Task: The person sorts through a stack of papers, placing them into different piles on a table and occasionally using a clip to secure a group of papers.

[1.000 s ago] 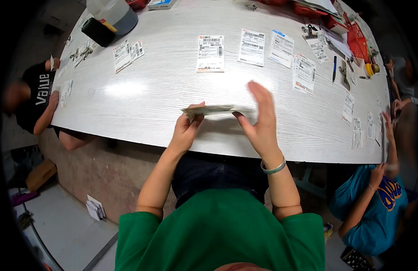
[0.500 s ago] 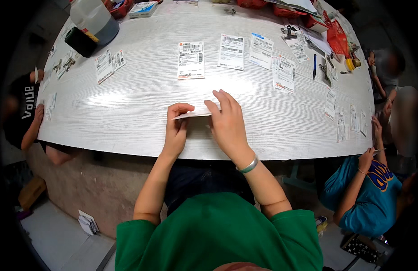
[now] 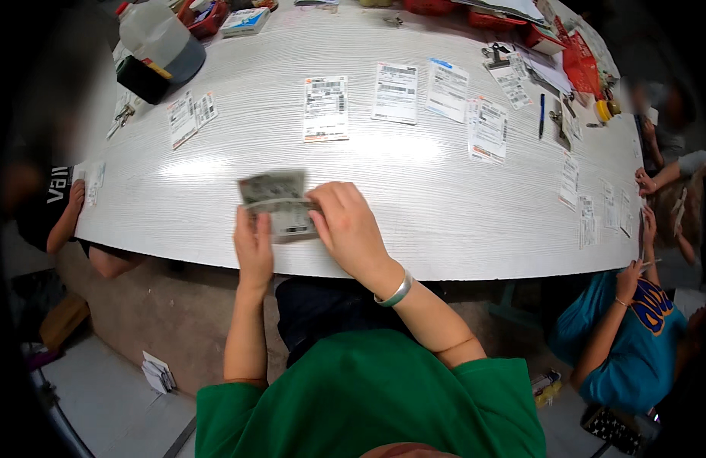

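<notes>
A blurred grey printed paper [image 3: 286, 217], a pale edge across its middle, is held between the hands [image 3: 351, 229].

The held papers [image 3: 280, 185] are grey-green, the table [image 3: 444, 229] white streaked grey, the six-o'clock shirt [image 3: 368, 389] green, the two-o'clock pen [image 3: 541, 116] blue.

Held sheet [image 3: 292, 217] looks papery, finish blurred; slips [image 3: 325, 108] are smooth paper; table [image 3: 460, 221] shows streaked wood grain, glossy under light; jug [image 3: 158, 38] is translucent plastic; bangle [image 3: 396, 290], polished metal; shirt [image 3: 368, 389], matt cloth; basket [image 3: 580, 65], plastic; floor [image 3: 166, 305] looks rough, matt
</notes>
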